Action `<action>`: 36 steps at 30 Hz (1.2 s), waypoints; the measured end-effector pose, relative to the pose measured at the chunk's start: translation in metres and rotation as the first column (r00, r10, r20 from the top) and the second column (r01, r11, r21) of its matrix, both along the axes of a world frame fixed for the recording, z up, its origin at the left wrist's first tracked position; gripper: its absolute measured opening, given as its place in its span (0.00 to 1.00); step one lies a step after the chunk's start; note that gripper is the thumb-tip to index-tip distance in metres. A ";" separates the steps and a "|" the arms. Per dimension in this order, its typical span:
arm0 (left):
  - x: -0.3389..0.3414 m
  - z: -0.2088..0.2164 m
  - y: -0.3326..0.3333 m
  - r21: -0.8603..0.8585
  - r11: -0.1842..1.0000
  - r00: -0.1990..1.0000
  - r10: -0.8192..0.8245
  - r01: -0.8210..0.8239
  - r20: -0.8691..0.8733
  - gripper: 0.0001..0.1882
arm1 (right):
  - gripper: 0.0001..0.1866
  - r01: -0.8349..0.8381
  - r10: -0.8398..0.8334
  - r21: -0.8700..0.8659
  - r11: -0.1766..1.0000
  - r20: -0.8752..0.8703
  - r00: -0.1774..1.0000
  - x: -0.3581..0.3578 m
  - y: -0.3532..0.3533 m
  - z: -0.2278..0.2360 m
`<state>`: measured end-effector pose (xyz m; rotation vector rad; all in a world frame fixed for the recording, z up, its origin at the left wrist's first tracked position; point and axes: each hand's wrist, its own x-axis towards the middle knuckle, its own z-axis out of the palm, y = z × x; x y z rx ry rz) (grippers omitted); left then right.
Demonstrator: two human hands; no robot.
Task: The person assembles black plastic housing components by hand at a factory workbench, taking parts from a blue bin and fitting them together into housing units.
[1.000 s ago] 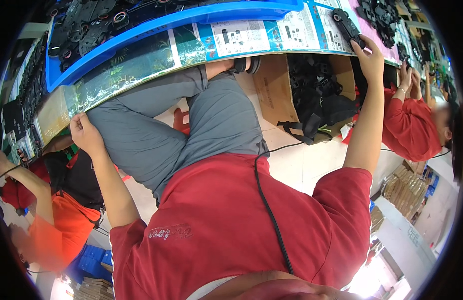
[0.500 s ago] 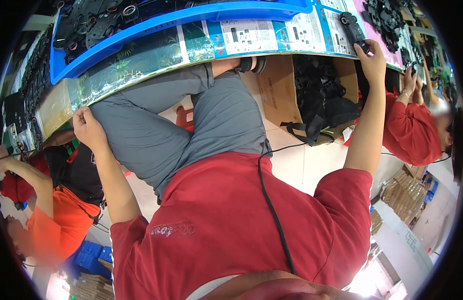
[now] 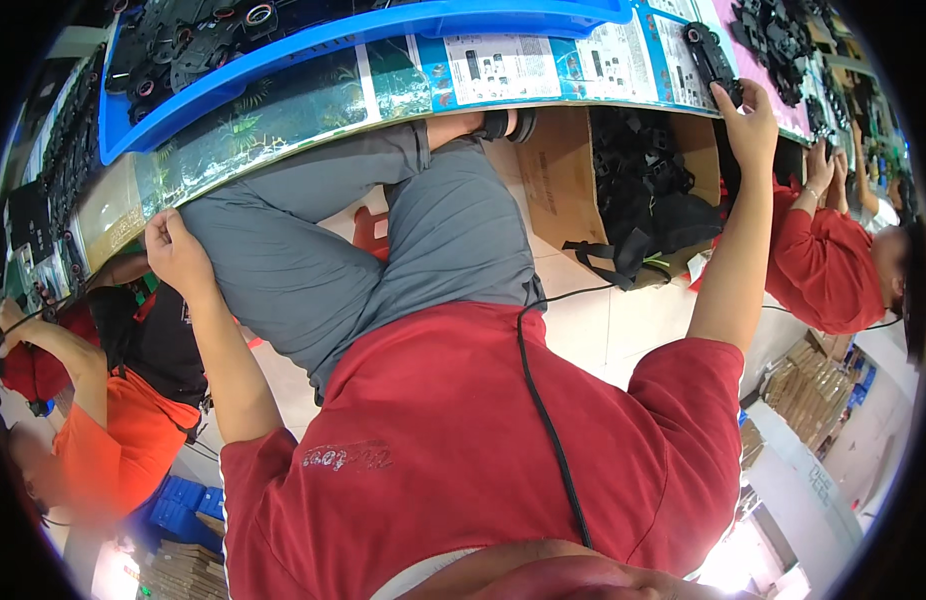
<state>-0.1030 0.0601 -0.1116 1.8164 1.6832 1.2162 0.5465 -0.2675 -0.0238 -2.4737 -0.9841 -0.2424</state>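
A black toy-car chassis point(image 3: 709, 55) lies on the printed covering near the front edge of the surface point(image 3: 283, 112), slanting so that its near end points toward the person. It is long and narrow, with dark moulded detail and a rounded, wheel-like part at the far end; finer features are too small to make out.

The right hand point(image 3: 751, 132) pinches that near end between thumb and forefinger, its other fingers bent, the wrist just outside the edge and the forearm rising almost straight toward it. The left hand point(image 3: 178, 254) rests well apart, at the edge's left part, with fingers curled in and thumb drawn against them; it appears to hold nothing.

Between the two hands the edge bows in a long curve. A flat printed strip lies open along it, bounded behind by the rim of a blue tray point(image 3: 383, 27) loaded with black parts. To the chassis's right, a pink sheet point(image 3: 786, 108) bears a heap of black parts point(image 3: 773, 38). Below the edge, near the right forearm, stands an open cardboard box point(image 3: 555, 185).
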 end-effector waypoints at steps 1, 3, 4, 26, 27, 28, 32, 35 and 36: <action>0.000 0.001 -0.001 -0.002 1.000 1.000 0.007 -0.007 -0.016 0.11 | 0.32 -0.012 0.011 -0.078 0.997 -0.012 1.000 -0.003 0.002 0.004; -0.001 0.003 -0.002 0.000 1.000 0.999 0.012 -0.012 -0.029 0.11 | 0.33 -0.028 0.024 -0.155 0.987 -0.028 0.999 -0.004 0.004 0.003; 0.001 0.003 -0.002 0.002 1.000 0.999 0.012 -0.012 -0.038 0.11 | 0.35 -0.029 0.030 -0.152 0.988 0.005 1.000 0.000 0.002 0.001; 0.164 0.036 -0.146 -0.282 0.315 0.376 -0.297 0.906 0.877 0.25 | 0.36 -0.338 0.496 0.388 0.858 -0.450 0.743 -0.312 0.065 -0.030; 0.170 0.040 -0.148 -0.264 0.304 0.362 -0.333 0.915 0.871 0.25 | 0.37 -0.501 0.597 0.337 0.797 -0.319 0.736 -0.326 0.076 -0.032; 0.176 0.036 -0.146 -0.202 0.428 0.375 -0.373 0.881 0.848 0.23 | 0.38 -0.520 0.616 0.345 0.782 -0.299 0.729 -0.342 0.085 -0.028; 0.154 0.061 -0.122 -0.123 0.628 0.291 -0.171 0.768 0.941 0.19 | 0.38 -0.764 0.801 0.262 0.589 -0.063 0.596 -0.358 0.123 -0.007; 0.105 0.065 -0.088 -0.212 0.739 0.404 -0.089 0.639 0.910 0.23 | 0.24 -0.851 0.894 0.290 0.438 -0.046 0.445 -0.351 0.137 -0.007; 0.083 0.074 -0.076 -0.267 0.756 0.433 -0.024 0.597 0.901 0.22 | 0.20 -0.830 0.891 0.334 0.448 -0.092 0.444 -0.351 0.139 -0.013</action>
